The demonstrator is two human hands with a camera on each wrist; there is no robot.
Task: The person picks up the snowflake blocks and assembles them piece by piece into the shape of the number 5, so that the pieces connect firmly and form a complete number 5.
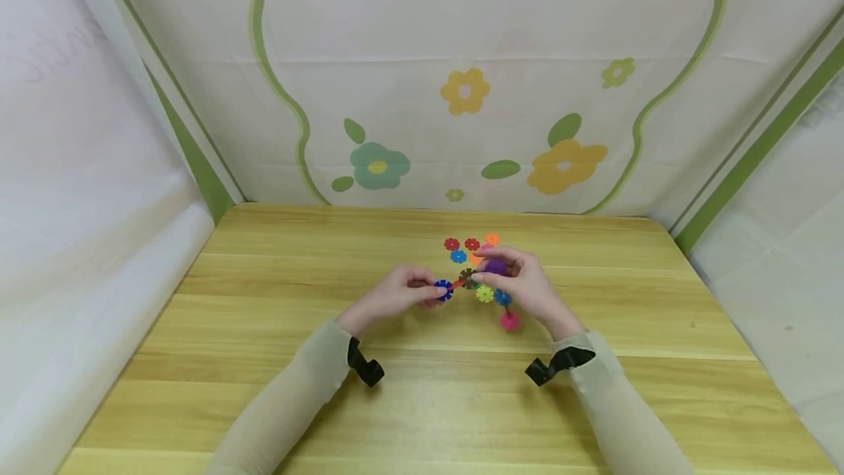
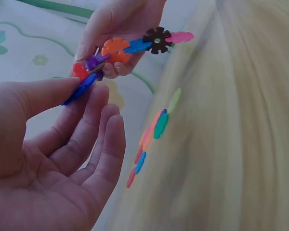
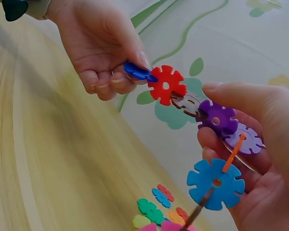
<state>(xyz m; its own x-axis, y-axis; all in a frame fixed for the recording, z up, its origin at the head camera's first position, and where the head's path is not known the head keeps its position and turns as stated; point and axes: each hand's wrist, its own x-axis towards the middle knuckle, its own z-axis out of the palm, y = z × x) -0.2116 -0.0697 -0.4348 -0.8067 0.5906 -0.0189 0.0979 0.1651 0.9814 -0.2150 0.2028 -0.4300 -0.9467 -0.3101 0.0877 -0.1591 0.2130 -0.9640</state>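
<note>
A linked chain of notched discs [image 1: 468, 278] is held above the tabletop [image 1: 448, 416], running in the head view from a dark blue disc [image 1: 443, 289] at its nine o'clock end to a pink disc [image 1: 510, 321] at about five o'clock. The left hand [image 1: 401, 290] pinches the dark blue disc; at three o'clock the right hand [image 1: 530, 284] grips a purple disc [image 3: 217, 118] between thumb and fingers. Loose discs [image 1: 451, 244] in red, blue and orange lie on the tabletop at twelve o'clock from the chain, and beyond them hangs a white cloth [image 1: 409, 94] printed with flowers
</note>
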